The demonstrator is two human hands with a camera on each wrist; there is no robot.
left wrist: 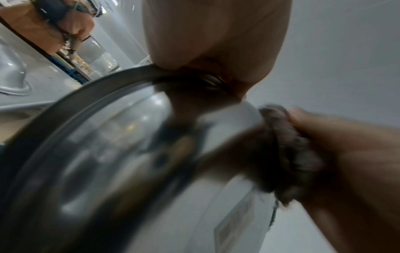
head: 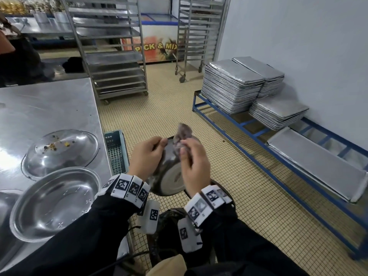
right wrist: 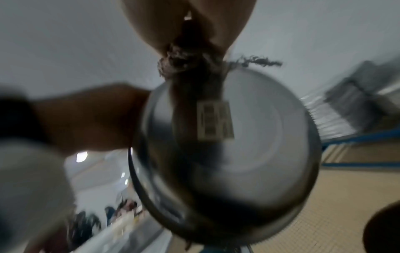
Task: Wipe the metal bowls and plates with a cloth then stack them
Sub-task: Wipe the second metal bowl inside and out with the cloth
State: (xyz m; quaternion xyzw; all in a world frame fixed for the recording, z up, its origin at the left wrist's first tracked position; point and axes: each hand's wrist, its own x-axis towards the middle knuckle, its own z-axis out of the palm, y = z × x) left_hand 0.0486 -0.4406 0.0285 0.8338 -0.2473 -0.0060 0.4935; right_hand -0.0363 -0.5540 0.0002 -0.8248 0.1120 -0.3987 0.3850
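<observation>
The left hand (head: 146, 156) grips a steel bowl (head: 169, 179) by its rim (base facing the person) while the right hand (head: 194, 166) pinches a grey cloth (head: 184, 134) against it.

Glossy mirror-smooth metal bowl (head: 169, 176) in my grip, rough nubby frayed cloth (head: 183, 134), brushed steel table (head: 49, 108).

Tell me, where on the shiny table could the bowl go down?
The far part of the table looks bare, beyond the upside-down dish with crumbs. The near end is crowded: that dish sits close behind the empty plate, leaving a thin strip by the table's right edge. The left hand holds the bowl while the right hand pinches the cloth.
</observation>
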